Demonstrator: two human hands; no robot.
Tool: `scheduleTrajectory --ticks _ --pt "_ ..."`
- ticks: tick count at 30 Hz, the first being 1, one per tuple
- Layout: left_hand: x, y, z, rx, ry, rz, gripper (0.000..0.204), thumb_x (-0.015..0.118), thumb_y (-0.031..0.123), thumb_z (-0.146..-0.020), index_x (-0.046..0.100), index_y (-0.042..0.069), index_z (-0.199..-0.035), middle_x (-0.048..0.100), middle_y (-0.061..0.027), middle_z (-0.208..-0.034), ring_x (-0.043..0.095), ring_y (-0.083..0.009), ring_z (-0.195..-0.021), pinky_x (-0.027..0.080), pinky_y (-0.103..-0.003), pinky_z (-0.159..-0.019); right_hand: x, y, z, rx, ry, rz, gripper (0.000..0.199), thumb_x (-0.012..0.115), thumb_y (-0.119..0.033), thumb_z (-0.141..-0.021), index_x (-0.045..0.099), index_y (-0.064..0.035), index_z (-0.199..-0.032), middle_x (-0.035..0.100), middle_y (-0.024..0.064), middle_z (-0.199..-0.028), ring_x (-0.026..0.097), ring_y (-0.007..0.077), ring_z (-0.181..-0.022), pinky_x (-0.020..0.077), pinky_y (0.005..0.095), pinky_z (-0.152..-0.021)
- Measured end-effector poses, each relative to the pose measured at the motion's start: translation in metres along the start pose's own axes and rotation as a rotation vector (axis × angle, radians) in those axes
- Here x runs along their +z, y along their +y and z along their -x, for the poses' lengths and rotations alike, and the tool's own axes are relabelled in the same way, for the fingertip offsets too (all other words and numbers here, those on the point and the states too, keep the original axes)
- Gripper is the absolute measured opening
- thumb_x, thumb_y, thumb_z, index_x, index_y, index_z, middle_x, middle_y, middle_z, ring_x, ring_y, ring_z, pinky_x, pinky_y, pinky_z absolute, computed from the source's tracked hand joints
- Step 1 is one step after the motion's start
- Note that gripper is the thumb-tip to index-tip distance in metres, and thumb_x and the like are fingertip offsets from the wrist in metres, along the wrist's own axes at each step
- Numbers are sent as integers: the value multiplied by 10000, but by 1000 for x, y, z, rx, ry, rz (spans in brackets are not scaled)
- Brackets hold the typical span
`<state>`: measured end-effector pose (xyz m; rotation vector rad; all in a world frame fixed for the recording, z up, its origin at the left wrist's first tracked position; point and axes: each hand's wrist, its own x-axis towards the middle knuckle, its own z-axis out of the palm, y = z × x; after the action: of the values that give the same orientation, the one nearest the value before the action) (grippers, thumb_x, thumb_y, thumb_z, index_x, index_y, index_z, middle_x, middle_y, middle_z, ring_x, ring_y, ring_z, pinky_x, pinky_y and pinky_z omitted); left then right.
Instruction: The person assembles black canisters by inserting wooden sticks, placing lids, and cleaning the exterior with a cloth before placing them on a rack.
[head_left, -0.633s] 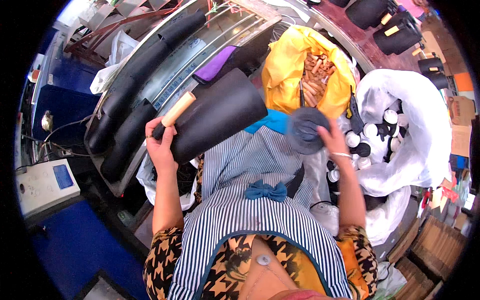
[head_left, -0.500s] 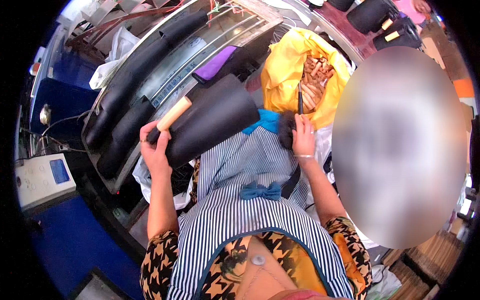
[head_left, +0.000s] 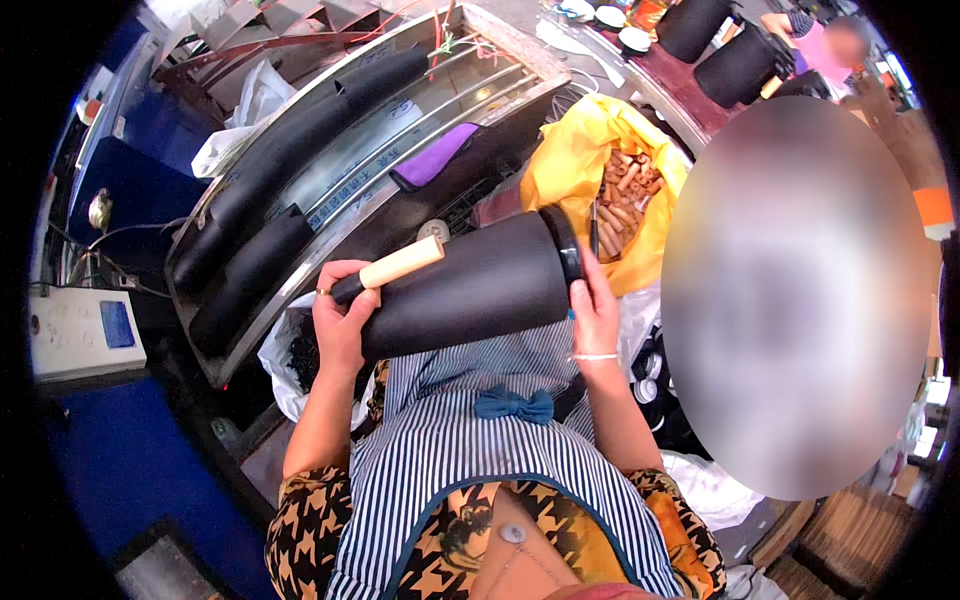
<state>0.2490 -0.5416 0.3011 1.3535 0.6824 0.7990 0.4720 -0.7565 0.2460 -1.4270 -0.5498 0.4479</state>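
Observation:
A black tapered cylinder (head_left: 470,285) lies on its side across my lap, its wider end to the right. A pale wooden handle (head_left: 403,262) with a black base lies along its upper left side. My left hand (head_left: 342,325) is closed round the handle's black base at the narrower end. At the wider end sits a glossy black ring-shaped part (head_left: 563,243), and my right hand (head_left: 597,315) is closed on its near edge. Whether the ring is seated on the cylinder I cannot tell.
Ahead, a yellow bag (head_left: 560,145) holds many wooden pieces (head_left: 630,190). Black curved sheets (head_left: 290,150) and a purple pouch (head_left: 437,158) lie on a metal-railed rack at left. More black cylinders (head_left: 735,65) stand at the far right, near another person (head_left: 815,45).
My right hand has come from beside the yellow bag to the cylinder's wider end, bringing the black ring. My left hand and the cylinder have shifted right and nearer, the cylinder lying more level.

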Motion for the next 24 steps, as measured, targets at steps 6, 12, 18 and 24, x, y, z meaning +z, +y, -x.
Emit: scheduleTrajectory --ticks 6,12,18,24 --pt "17 20 -10 132 -64 107 398 732 266 -844 533 26 -1091 558 -21 -837 494 -95 -752 384 -227 -706 2 -55 9 -413 -25 177 567 435 -363 -970 484 66 -1337 533 153 -1136 497 255 -1046 345 342 -972" --pt "37 29 -27 -21 -231 147 392 693 347 -870 527 38 -1046 500 4 -764 464 -90 -765 361 -221 -706 -11 -65 22 -658 47 255 592 437 -425 -969 517 51 -1312 547 195 -1071 503 291 -958 395 404 -879" --pt "23 31 -52 -571 -351 442 254 614 244 -937 491 56 -1054 481 -14 -741 524 -152 -802 477 -282 -735 -14 -74 22 -931 -154 234 583 454 -483 -938 576 -3 -1245 567 151 -961 506 310 -854 405 479 -829" --pt "52 56 -31 163 -123 -336 235 689 226 -840 545 74 -947 547 -28 -801 563 -183 -752 485 -332 -702 -12 -73 2 -97 -34 8 633 412 -467 -984 450 56 -1339 531 200 -1308 527 333 -1189 397 431 -1020"
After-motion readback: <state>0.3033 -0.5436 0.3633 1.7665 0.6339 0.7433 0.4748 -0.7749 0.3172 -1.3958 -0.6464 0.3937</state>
